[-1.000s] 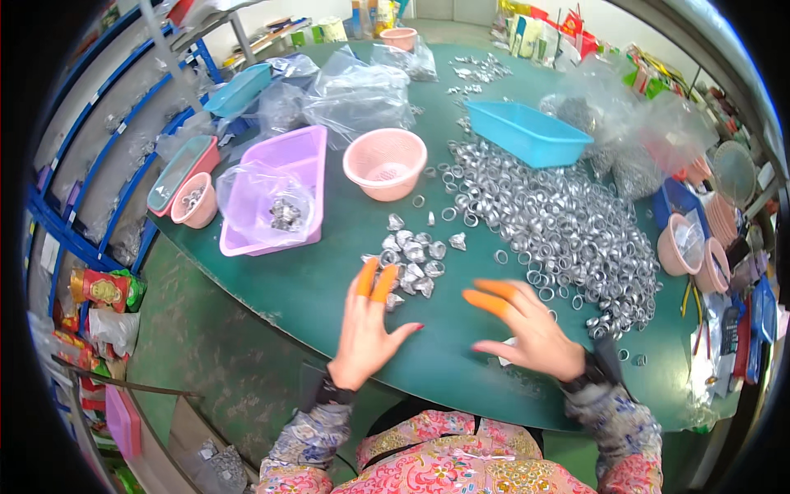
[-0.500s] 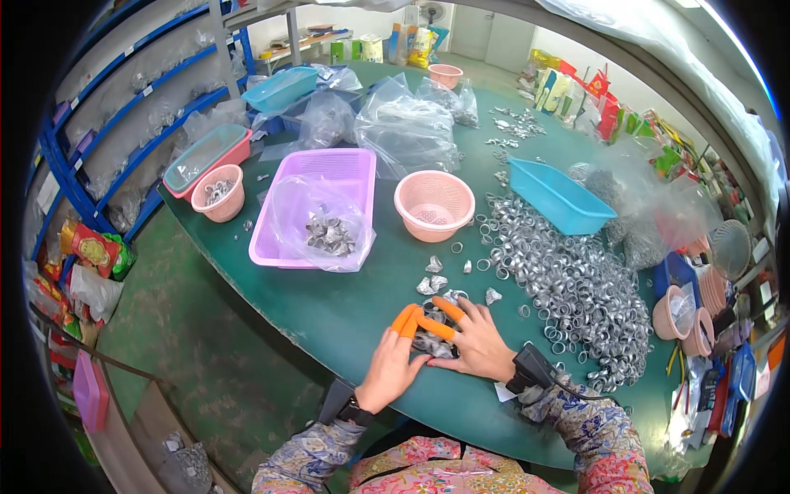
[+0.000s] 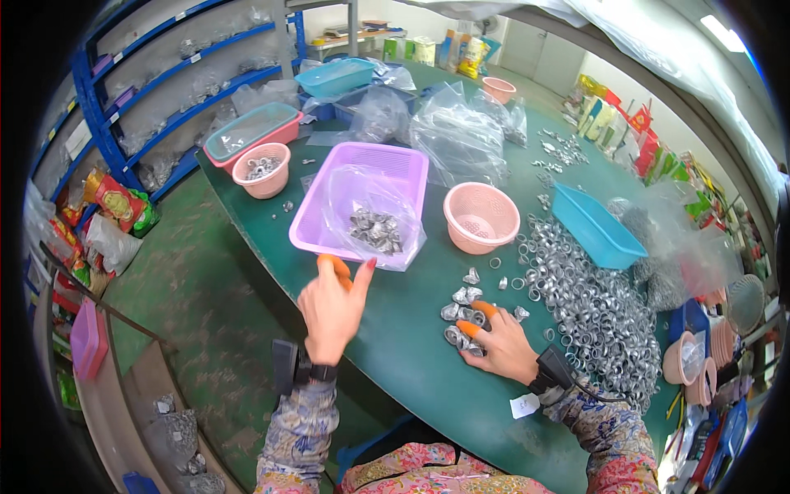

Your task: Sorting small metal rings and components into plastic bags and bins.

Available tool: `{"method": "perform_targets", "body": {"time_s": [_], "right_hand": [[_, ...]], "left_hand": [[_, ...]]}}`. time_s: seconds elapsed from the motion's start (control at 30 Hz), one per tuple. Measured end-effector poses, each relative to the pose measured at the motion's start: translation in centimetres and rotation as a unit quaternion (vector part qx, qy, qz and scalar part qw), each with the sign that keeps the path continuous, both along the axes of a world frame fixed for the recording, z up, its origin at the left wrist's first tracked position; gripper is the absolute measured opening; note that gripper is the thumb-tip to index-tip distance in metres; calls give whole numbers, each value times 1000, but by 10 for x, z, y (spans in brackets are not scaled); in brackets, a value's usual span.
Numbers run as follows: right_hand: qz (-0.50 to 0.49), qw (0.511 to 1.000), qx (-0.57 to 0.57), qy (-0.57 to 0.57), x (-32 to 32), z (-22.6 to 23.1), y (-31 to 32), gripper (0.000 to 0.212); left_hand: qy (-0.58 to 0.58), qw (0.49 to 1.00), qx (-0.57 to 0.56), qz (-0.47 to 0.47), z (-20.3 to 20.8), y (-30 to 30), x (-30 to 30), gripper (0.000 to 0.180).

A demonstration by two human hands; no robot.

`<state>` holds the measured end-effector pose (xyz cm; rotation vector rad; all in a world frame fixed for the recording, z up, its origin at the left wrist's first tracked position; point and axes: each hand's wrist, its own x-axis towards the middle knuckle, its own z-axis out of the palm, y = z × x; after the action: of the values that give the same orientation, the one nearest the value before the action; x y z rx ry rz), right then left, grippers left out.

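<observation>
My left hand [image 3: 333, 309], with orange finger covers, is at the front rim of a purple basket [image 3: 300, 230]. Its thumb and forefinger are apart, and nothing shows between them. Inside the basket, a clear plastic bag [image 3: 346, 198] holds a heap of silver metal pieces [image 3: 377, 232]. To the right on the table, my right hand [image 3: 504, 346] closes round a small cluster of silver rings [image 3: 454, 336], its orange-covered fingers above and thumb below. How many it grips is hidden. More silver pieces [image 3: 467, 295] lie just beyond its fingertips.
A large spread of silver rings [image 3: 588, 305] covers the table's right side, beside a blue tray [image 3: 597, 226]. A pink basket [image 3: 481, 239] stands mid-table, with a smaller pink bowl [image 3: 262, 183] of rings at left. Clear bags [image 3: 457, 136] lie farther back. A paper tag [image 3: 524, 405] lies near my right wrist.
My left hand has left the silver pieces beside my right hand and moved left to the purple basket's rim. My right hand stays at the cluster. The whole view has shifted.
</observation>
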<state>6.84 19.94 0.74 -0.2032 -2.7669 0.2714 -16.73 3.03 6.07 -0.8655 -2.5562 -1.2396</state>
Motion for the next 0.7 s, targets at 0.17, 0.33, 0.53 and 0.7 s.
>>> {"method": "perform_targets", "body": {"time_s": [0.17,0.33,0.53,0.7], "right_hand": [[8,1000,9,11,-5,4,-7,45],[-5,998,-1,-65,-8,11,1,45],[-12,989,-118,-86,-13,11,17,41],[-50,958,-281,-27,-24,30,41,39]], "left_hand": [[29,993,-109,-27,5,23,-43,44],[-226,945,139,-192,6,15,-22,38],[-166,971,116,-126,-4,13,-29,47],[-180,975,105,-83,24,19,-30,50]]}}
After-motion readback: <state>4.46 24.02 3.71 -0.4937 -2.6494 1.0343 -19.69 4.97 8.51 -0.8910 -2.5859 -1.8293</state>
